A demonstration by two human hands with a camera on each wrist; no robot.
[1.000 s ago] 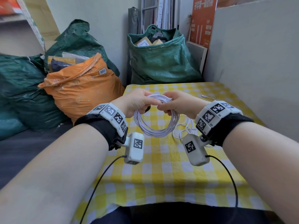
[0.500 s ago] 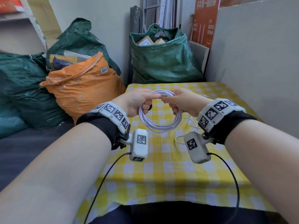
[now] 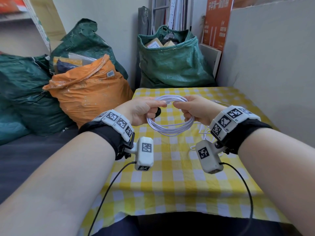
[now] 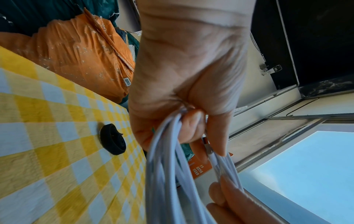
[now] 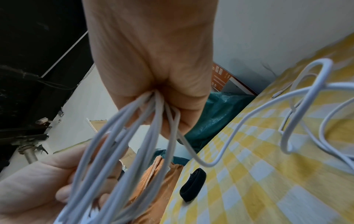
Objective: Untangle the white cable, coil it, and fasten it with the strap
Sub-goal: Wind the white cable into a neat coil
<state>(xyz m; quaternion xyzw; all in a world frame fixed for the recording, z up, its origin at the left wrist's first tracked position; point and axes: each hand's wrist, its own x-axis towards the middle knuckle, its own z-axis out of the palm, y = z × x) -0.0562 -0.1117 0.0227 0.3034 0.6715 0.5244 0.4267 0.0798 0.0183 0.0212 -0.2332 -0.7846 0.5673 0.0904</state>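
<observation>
I see both hands raised over the table with the yellow-and-white checked cloth, sharing one bundle. My left hand has its fingers curled round the left side of the thin white cable, which is wound into a loose round coil of several turns, and my right hand grips the opposite side the same way. The coil hangs between them, clear of the cloth. From the right side a loose tail of that cable drops to the cloth and lies there in slack loops, not yet wound in.

The black fabric strap, rolled into a small disc, sits on the cloth beyond my left hand, apart from the coil; in the head view my left knuckles hide most of it.

Left of the table a stuffed orange woven sack leans against dark green sacks. Past the far edge stands an open green woven sack with parcels inside. A pale grey panel walls the right side.
</observation>
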